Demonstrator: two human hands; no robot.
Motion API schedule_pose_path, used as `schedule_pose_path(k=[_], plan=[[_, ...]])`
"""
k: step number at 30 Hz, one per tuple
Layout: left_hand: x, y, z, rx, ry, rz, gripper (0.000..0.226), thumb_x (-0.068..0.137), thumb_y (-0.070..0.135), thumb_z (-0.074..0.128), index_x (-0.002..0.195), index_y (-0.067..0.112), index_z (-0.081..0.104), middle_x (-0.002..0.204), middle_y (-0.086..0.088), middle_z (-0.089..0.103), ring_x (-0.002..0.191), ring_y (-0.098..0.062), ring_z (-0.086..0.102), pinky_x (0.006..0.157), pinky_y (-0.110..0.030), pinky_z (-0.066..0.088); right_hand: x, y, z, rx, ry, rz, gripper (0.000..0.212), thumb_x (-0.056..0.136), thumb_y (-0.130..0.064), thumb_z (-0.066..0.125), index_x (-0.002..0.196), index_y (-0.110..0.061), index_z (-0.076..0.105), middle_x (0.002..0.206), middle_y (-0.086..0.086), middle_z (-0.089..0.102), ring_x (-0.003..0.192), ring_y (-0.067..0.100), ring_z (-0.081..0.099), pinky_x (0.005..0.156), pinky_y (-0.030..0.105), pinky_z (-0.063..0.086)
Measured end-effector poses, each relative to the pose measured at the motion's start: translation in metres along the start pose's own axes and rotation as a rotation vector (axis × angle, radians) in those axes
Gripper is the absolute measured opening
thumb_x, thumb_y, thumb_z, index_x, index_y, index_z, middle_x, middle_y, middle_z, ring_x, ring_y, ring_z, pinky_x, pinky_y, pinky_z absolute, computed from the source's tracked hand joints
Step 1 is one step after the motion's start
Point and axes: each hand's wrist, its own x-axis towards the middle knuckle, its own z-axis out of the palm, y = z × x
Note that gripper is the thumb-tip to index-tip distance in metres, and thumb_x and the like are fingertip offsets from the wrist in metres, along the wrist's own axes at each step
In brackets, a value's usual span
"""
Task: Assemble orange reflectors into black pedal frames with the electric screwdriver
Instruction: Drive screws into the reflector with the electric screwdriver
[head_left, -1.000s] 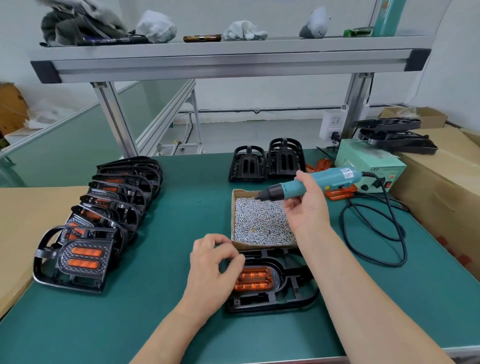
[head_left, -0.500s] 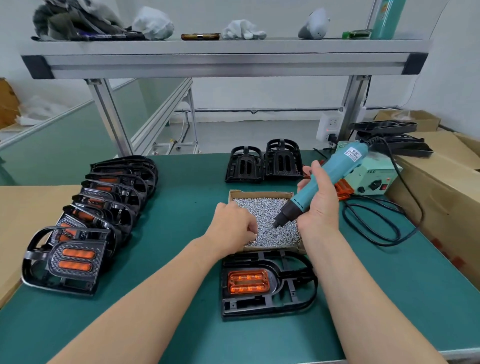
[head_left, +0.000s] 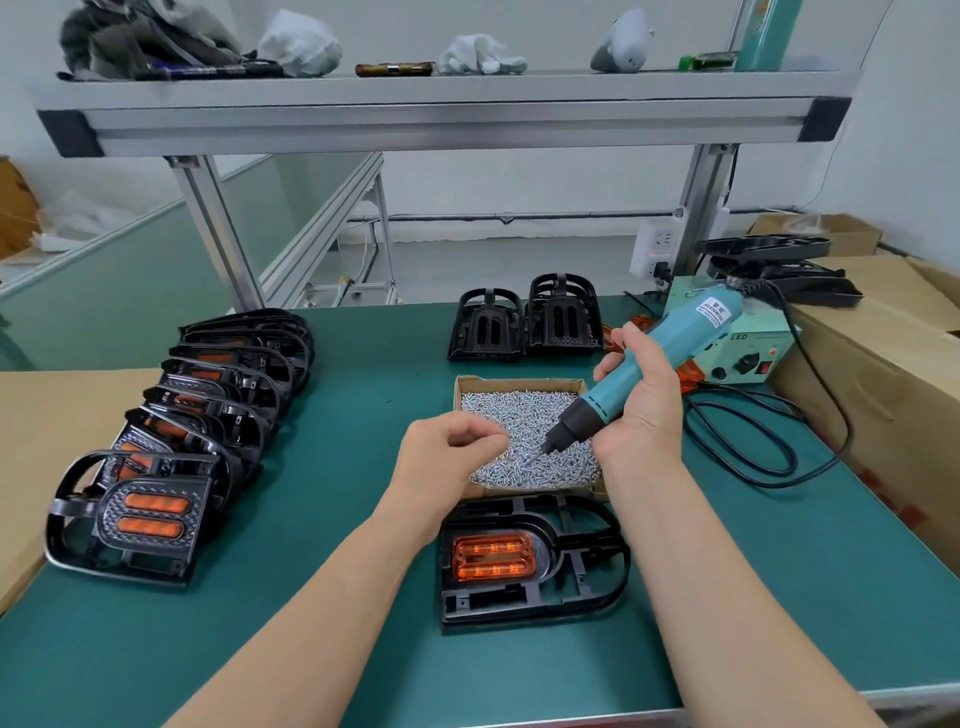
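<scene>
We are looking at a green-topped bench (head_left: 311, 649). A black pedal frame (head_left: 576, 566) is lying flat near its front edge, with an orange reflector (head_left: 493, 558) sitting in it. Just behind it, a shallow cardboard box of screws (head_left: 519, 382) is resting on the mat. Two empty black frames (head_left: 524, 325) are standing side by side toward the back. A row of finished pedals (head_left: 208, 405) is lying overlapped along the left. At the right, a green power unit (head_left: 753, 358) is sitting with a black cable (head_left: 849, 434) looping across the mat. Overhead, a shelf (head_left: 441, 111) is carrying white gloves (head_left: 480, 56) and bundled cloth (head_left: 145, 39).
</scene>
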Motion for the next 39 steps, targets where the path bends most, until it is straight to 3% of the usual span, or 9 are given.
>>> schedule_pose_path(k=[6,10,13,15,18,23,32,36,39], plan=[[-0.030,0.013,-0.005,-0.423,-0.035,-0.204,0.007,0.066,0.010,0.081,0.072,0.012,0.078,0.079,-0.007,0.072,0.070,-0.013,0.063,0.071,-0.031,0.056,-0.017,-0.006,0.007,0.068,-0.002,0.020,0.021,0.080,-0.018,0.078,0.090,-0.021,0.060,0.062,-0.007,0.058,0.053,0.007,0.053,0.053,0.020,0.048],[-0.042,0.013,-0.005,-0.616,-0.081,-0.306,0.026,0.059,0.005,0.078,0.084,0.003,0.074,0.085,-0.012,0.073,0.069,-0.013,0.063,0.064,-0.021,0.053,-0.028,-0.005,0.012,0.138,-0.023,-0.011,0.022,0.084,-0.022,0.079,0.098,-0.016,0.064,0.074,-0.007,0.063,0.054,0.005,0.056,0.053,0.018,0.050],[-0.048,0.012,-0.003,-0.709,-0.085,-0.366,0.022,0.065,-0.001,0.074,0.087,0.000,0.072,0.085,-0.015,0.073,0.067,-0.014,0.063,0.060,-0.020,0.055,-0.033,-0.007,0.011,0.152,-0.026,-0.018,0.015,0.085,-0.024,0.078,0.089,-0.017,0.065,0.074,-0.007,0.063,0.054,0.005,0.056,0.053,0.017,0.050],[-0.052,0.010,-0.001,-0.760,-0.096,-0.391,0.018,0.066,-0.003,0.073,0.083,0.001,0.074,0.085,-0.016,0.073,0.067,-0.015,0.062,0.060,-0.021,0.055,-0.035,-0.009,0.011,0.132,-0.018,-0.020,0.019,0.083,-0.023,0.078,0.095,-0.016,0.064,0.072,-0.006,0.060,0.055,0.006,0.055,0.054,0.016,0.049],[-0.057,0.010,0.001,-0.789,-0.109,-0.397,0.014,0.065,-0.003,0.073,0.078,0.003,0.076,0.085,-0.017,0.072,0.067,-0.016,0.061,0.061,-0.021,0.055,-0.038,-0.009,0.010,0.131,-0.023,-0.031,0.034,0.081,-0.020,0.079,0.107,-0.015,0.059,0.079,-0.004,0.058,0.057,0.007,0.055,0.056,0.017,0.050],[-0.060,0.011,0.003,-0.837,-0.095,-0.410,0.015,0.065,-0.005,0.072,0.078,0.002,0.076,0.087,-0.020,0.072,0.066,-0.015,0.063,0.060,-0.022,0.056,-0.043,-0.006,0.009,0.096,-0.014,-0.043,0.038,0.081,-0.021,0.079,0.112,-0.015,0.058,0.075,-0.005,0.058,0.058,0.007,0.055,0.057,0.020,0.049],[-0.065,0.010,0.007,-0.828,-0.039,-0.380,0.017,0.061,-0.004,0.074,0.076,0.003,0.074,0.085,-0.018,0.073,0.064,-0.014,0.063,0.060,-0.022,0.056,-0.045,-0.005,0.008,0.062,0.012,-0.100,0.029,0.084,-0.021,0.076,0.105,-0.017,0.058,0.060,-0.011,0.061,0.051,0.002,0.055,0.052,0.017,0.049],[-0.068,0.009,0.012,-0.827,0.028,-0.353,0.014,0.069,-0.007,0.070,0.081,0.001,0.070,0.083,-0.016,0.073,0.065,-0.013,0.067,0.065,-0.022,0.055,-0.047,-0.004,0.008,0.017,0.027,-0.104,0.030,0.084,-0.026,0.075,0.107,-0.017,0.058,0.059,-0.007,0.055,0.053,0.007,0.050,0.055,0.021,0.046],[-0.073,0.005,0.021,-0.764,0.125,-0.249,0.013,0.079,-0.011,0.067,0.081,0.002,0.070,0.082,-0.012,0.071,0.071,-0.012,0.067,0.066,-0.020,0.056,-0.049,-0.001,0.008,0.009,0.051,-0.156,0.022,0.085,-0.024,0.075,0.100,-0.016,0.060,0.056,-0.006,0.054,0.051,0.007,0.049,0.050,0.015,0.046]])
